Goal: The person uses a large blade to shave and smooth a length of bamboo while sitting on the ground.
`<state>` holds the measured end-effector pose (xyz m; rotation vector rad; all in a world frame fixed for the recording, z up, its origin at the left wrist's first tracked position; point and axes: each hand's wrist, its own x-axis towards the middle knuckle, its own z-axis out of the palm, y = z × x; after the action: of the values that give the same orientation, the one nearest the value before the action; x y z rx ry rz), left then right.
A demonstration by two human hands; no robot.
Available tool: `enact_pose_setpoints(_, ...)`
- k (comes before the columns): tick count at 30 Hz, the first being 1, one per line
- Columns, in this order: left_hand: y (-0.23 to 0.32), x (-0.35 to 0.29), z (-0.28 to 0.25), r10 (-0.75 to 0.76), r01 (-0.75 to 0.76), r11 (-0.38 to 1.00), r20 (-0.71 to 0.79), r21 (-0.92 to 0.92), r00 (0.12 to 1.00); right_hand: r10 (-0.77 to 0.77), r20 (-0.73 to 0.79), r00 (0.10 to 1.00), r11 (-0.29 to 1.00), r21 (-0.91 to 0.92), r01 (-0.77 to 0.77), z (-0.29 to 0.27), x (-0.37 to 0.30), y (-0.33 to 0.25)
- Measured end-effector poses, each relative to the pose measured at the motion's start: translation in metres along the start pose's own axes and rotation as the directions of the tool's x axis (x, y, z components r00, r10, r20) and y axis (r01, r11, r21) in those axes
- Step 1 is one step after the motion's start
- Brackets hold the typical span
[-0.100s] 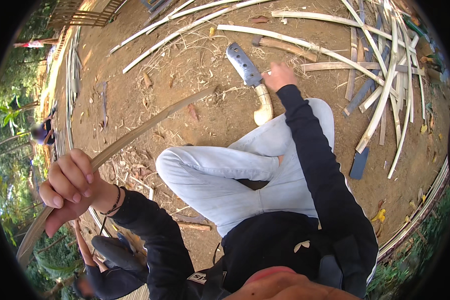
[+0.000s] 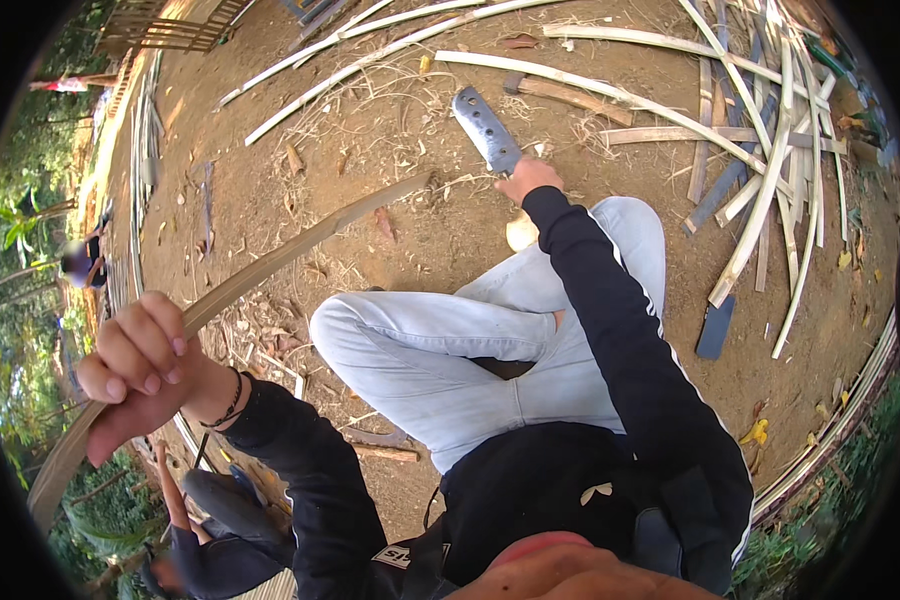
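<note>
— The left hand point(image 2: 140, 365)?
— Clenched round a long, pale split bamboo strip point(image 2: 270, 265); its far end rests beside the bent knee.
— The right hand point(image 2: 527, 180)?
— Beyond that knee; fist gripping a broad grey steel machete point(image 2: 485, 130).

**Ground layout, seated worker**

Left hand point(image 2: 140, 375) gripped a long bamboo strip point(image 2: 300, 245) running from lower left up toward centre. Right hand point(image 2: 527, 180) held a knife point(image 2: 485, 128) ahead of the bent knee point(image 2: 335, 325). Split bamboo pile point(image 2: 770, 150) lay far right on the ground point(image 2: 390, 150); another person point(image 2: 210, 540) sat lower left.
</note>
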<state>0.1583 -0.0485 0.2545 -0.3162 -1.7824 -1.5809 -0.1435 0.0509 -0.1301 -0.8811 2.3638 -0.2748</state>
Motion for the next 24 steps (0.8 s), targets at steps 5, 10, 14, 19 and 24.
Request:
enact_pose_setpoints(5,-0.013,-0.004,0.007,0.018,-0.015,0.999,-0.105,0.032,0.994,0.036,0.048,0.998,0.999,0.010,-0.037,0.034,0.039,0.024)
enact_pose_setpoints(10,-0.012,0.011,0.012,0.101,-0.096,0.993,-0.058,0.075,0.993,-0.007,-0.035,0.999,0.998,0.066,0.010,0.036,0.079,0.046)
enact_pose_setpoints(14,0.014,0.000,0.019,0.115,-0.086,0.985,-0.192,0.152,0.975,-0.303,0.317,0.898,0.511,0.850,-0.128,0.015,0.039,0.001)
enact_pose_setpoints(19,0.009,0.019,0.021,0.161,-0.142,0.985,-0.223,0.103,0.961,-0.470,-0.102,0.877,0.161,0.967,0.199,-0.065,-0.054,-0.027)
enact_pose_setpoints(24,-0.039,0.025,0.047,0.073,-0.067,0.996,-0.106,0.061,0.992,-0.508,-0.330,0.795,-0.346,0.924,0.163,-0.161,-0.155,-0.051)
